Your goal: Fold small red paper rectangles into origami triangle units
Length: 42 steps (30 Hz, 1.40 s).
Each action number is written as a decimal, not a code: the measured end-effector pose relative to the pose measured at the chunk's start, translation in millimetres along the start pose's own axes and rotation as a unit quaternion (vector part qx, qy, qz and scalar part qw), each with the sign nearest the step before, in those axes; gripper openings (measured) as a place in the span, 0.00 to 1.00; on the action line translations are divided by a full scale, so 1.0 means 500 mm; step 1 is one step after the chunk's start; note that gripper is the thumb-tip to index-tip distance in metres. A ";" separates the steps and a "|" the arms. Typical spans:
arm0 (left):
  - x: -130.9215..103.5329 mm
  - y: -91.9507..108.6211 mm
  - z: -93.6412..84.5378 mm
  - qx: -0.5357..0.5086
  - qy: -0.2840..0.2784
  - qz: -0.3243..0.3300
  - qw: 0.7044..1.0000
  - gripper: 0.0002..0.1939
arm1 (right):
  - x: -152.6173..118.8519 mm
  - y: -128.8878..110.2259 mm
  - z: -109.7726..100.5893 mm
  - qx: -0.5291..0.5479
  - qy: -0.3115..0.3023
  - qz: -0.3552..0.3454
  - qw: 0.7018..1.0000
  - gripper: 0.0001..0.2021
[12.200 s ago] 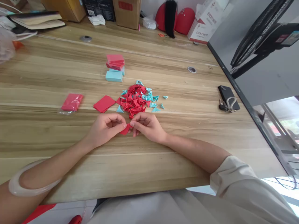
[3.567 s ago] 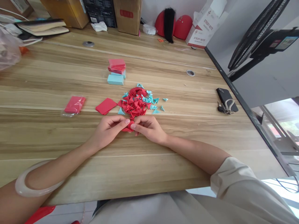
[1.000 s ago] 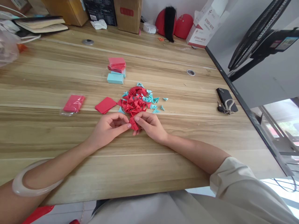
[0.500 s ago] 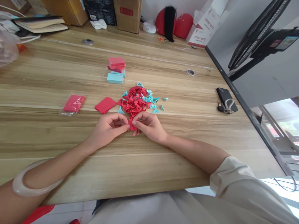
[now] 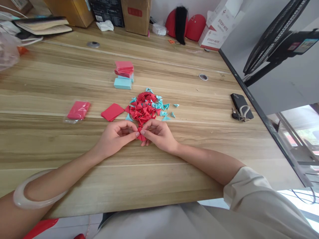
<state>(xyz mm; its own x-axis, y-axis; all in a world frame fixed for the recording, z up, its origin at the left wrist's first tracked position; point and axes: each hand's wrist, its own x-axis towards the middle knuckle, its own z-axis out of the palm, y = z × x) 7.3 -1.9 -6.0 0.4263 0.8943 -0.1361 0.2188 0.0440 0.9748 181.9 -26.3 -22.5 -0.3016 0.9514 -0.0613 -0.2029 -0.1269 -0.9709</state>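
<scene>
A small folded red paper piece (image 5: pixel 141 135) is pinched between my left hand (image 5: pixel 115 136) and my right hand (image 5: pixel 158 134), fingertips meeting over the wooden table (image 5: pixel 174 166). Just beyond them lies a pile of folded red triangles (image 5: pixel 142 111) mixed with light blue triangles (image 5: pixel 163 108). Loose red paper squares (image 5: pixel 112 111) lie left of the pile. A wrapped pack of red paper (image 5: pixel 78 110) sits further left. Stacked red and blue paper blocks (image 5: pixel 123 74) stand behind the pile.
A black phone with keys (image 5: pixel 241 106) lies near the table's right edge. Two small metal rings (image 5: pixel 203 77) (image 5: pixel 93 44) rest further back. Cardboard boxes (image 5: pixel 136 15), a sticky note box (image 5: pixel 218 28), red round objects (image 5: pixel 185 21) and notebooks (image 5: pixel 43 26) line the far edge.
Over the last second the red piece has been pressed smaller between my fingertips; both hands stayed in place in front of the pile.
</scene>
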 end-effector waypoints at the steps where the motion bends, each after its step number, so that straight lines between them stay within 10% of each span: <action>1: 0.000 0.000 0.000 0.001 -0.001 0.001 1.000 0.10 | 0.000 -0.001 0.001 -0.004 0.001 -0.002 1.000 0.16; 42: -0.001 -0.004 -0.004 0.056 -0.055 0.031 0.996 0.08 | 0.000 0.013 -0.009 -0.023 -0.048 -0.011 0.999 0.12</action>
<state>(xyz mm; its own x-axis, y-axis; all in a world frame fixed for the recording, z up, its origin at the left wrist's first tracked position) 5.1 -1.4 -7.5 0.5339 0.8395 -0.1003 0.2823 -0.0652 0.9571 185.1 -26.0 -29.8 -0.3864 0.9221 -0.0193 -0.1688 -0.0913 -0.9814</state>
